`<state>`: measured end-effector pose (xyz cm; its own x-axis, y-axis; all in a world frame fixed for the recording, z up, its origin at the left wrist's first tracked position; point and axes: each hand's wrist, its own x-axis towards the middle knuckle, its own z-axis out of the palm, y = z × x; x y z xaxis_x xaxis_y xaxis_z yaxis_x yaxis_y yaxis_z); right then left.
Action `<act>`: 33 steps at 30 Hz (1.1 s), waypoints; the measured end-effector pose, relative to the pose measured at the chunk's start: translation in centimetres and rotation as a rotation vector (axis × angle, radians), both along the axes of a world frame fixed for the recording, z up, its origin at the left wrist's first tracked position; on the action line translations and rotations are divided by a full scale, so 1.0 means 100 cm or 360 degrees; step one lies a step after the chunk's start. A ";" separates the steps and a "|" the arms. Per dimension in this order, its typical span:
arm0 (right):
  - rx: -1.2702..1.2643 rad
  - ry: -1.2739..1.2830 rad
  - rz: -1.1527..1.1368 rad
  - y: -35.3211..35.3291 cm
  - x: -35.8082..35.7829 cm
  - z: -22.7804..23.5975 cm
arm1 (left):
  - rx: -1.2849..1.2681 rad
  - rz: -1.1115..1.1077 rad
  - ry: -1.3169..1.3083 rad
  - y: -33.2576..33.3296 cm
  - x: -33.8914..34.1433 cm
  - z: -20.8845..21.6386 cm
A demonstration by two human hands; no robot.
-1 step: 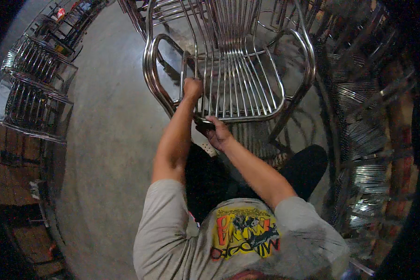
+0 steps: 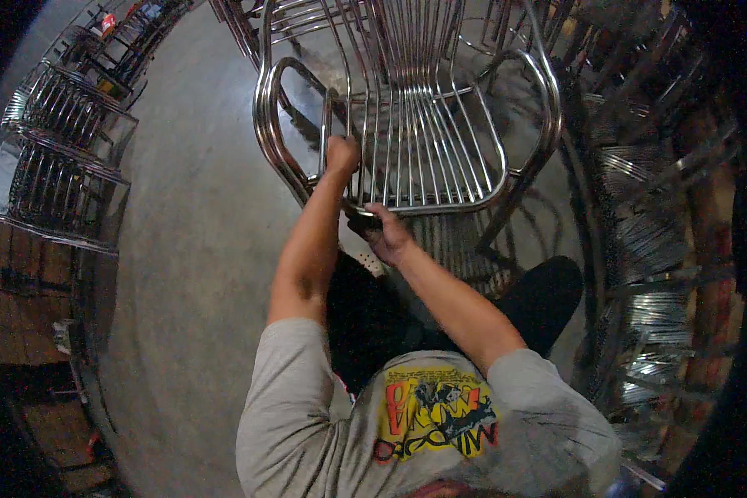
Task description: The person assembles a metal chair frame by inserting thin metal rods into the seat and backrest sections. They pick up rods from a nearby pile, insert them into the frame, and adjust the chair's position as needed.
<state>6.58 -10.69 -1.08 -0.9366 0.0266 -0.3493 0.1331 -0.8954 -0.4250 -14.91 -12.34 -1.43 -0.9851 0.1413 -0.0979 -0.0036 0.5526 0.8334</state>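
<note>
A shiny metal tube chair (image 2: 423,149) stands in front of me, its slatted seat facing up and its looped armrests on both sides. My left hand (image 2: 343,156) is closed in a fist around the tubing at the seat's left side, just inside the left armrest (image 2: 266,116). At the front left corner of the seat, my right hand (image 2: 388,239) has its thumb against the front rail (image 2: 440,207) and its fingers curled below. A dark shape lies by those fingers under the rail; I cannot make out what it is.
Stacked metal chair frames (image 2: 50,183) stand at the far left. Along the right side are piles of metal tubing and frames (image 2: 639,216), partly in the dark. More chair frames crowd behind the chair. Grey concrete floor (image 2: 191,249) stretches to the left of me.
The chair's front rail and my right hand sit very slightly higher in the picture. Both hands keep the same places on the chair.
</note>
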 end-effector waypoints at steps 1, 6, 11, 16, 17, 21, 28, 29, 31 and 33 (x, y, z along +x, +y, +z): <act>-0.0017 -0.0090 0.0043 0.001 0.000 0.000 | 0.0004 -0.0065 -0.0063 0.000 0.000 -0.001; -0.0014 -0.0096 -0.0044 0.001 -0.007 -0.008 | 0.0182 -0.0180 -0.0294 -0.001 -0.001 0.017; -0.0120 -0.0093 0.0070 0.006 -0.012 -0.022 | -0.0141 -0.0310 0.0123 -0.006 0.009 0.030; -0.0147 -0.0138 0.0124 0.008 -0.011 -0.023 | -0.0417 -0.0356 0.0190 -0.006 0.014 0.028; -0.0140 -0.0059 0.0067 0.006 -0.011 -0.021 | -0.0558 -0.0481 0.0287 -0.007 0.015 0.026; -0.0080 -0.0119 -0.0012 0.000 -0.004 -0.004 | -0.1353 -0.1054 0.0663 -0.013 0.016 0.029; 0.1339 -0.0351 0.1113 0.062 0.069 0.077 | -0.0964 -0.0777 0.0343 -0.035 0.037 0.084; 0.1773 -0.0111 0.1024 0.087 0.082 0.099 | -0.0931 -0.0720 0.0337 -0.038 0.043 0.095; 0.2173 0.0258 0.0789 0.149 0.100 0.151 | -0.0754 -0.0653 0.0313 -0.037 0.053 0.111; 0.2483 0.0082 0.0183 0.220 0.115 0.206 | -0.0596 -0.0713 0.0419 -0.027 0.055 0.117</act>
